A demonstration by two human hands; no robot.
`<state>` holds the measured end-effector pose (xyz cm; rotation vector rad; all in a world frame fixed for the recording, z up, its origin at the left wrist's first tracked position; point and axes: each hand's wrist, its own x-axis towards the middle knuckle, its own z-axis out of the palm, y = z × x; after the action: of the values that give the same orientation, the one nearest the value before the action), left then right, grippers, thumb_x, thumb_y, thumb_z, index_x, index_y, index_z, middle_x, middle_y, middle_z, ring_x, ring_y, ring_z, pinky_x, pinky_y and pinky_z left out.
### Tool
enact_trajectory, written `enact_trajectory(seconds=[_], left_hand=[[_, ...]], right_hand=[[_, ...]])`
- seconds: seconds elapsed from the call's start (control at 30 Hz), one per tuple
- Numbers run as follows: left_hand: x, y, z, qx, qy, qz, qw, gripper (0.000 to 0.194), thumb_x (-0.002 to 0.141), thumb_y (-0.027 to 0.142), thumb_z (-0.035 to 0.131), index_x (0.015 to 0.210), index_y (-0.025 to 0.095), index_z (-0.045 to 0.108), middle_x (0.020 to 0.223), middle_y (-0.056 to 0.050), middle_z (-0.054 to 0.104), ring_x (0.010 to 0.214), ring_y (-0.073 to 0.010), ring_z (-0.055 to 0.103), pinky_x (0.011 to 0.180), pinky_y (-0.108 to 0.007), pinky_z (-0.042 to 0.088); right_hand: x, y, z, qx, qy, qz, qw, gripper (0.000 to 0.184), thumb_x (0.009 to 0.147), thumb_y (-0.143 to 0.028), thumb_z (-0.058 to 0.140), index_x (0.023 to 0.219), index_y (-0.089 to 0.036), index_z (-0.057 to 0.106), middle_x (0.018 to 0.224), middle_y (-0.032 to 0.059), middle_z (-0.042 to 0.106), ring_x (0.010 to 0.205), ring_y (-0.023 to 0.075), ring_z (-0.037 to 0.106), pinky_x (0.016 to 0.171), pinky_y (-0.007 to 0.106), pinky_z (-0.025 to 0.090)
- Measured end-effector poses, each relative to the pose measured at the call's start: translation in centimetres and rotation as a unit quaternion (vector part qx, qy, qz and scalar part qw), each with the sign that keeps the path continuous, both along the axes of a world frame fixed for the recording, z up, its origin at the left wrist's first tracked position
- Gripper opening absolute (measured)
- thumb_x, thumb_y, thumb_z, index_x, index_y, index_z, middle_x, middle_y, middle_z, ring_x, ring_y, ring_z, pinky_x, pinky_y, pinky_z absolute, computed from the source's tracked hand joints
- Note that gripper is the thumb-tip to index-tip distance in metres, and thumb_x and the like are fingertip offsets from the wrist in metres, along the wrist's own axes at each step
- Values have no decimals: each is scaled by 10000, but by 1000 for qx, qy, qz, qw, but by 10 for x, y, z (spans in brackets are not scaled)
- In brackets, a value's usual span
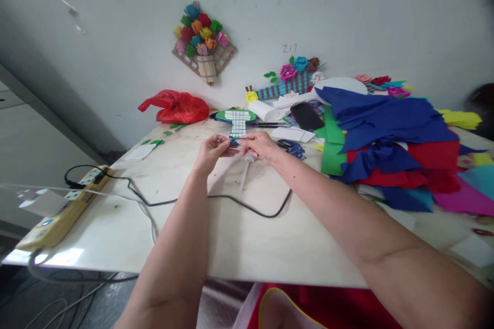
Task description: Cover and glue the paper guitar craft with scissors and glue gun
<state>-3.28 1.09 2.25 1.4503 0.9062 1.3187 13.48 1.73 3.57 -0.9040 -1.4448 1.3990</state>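
My left hand (213,150) and my right hand (258,145) meet over the middle of the pale table (231,236). Both pinch a small blue paper piece (233,140) between fingertips. A white glue gun (246,168) lies on the table just under my right hand, with its black cord (239,204) curling toward me. Right behind my hands lies a green oval paper craft with a woven white strip panel (237,119).
A heap of coloured paper sheets (389,144), blue, red, green and pink, covers the right side. A black phone (306,115), a white roll (266,111) and pens lie at the back. A red plastic bag (177,107) sits far left; a yellow power strip (62,213) occupies the left edge. Paper flower crafts (203,41) hang on the wall.
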Motion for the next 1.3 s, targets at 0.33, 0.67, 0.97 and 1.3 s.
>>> enact_trajectory(seconds=[0.33,0.67,0.97,1.3], left_hand=[[-2,-4,3,-8,-4,26,1000,387,567,328,780,828,115,590,716,-47,687,655,-206,680,677,-353,550],[-3,-6,4,-7,4,21,1000,339,569,340,775,769,96,652,653,-49,679,652,-205,677,695,-348,543],[0,-8,6,-5,7,24,1000,375,540,334,789,805,109,647,726,-58,696,664,-205,676,675,-337,535],[1,-5,2,11,29,36,999,313,592,361,754,737,119,619,655,-42,677,605,-180,665,608,-299,529]], right_hand=[[1,1,-1,6,7,4,1000,149,766,-174,611,857,-73,670,430,-2,592,259,8,301,274,129,209],[1,2,-2,8,0,-4,1000,146,759,-177,620,851,-79,676,431,-4,592,263,9,305,272,129,213],[2,0,-1,9,5,-2,1000,159,759,-182,610,852,-70,672,430,-10,585,268,7,303,273,128,215],[0,0,-2,5,-4,-8,1000,159,769,-183,604,865,-72,666,433,-11,583,265,8,298,276,133,211]])
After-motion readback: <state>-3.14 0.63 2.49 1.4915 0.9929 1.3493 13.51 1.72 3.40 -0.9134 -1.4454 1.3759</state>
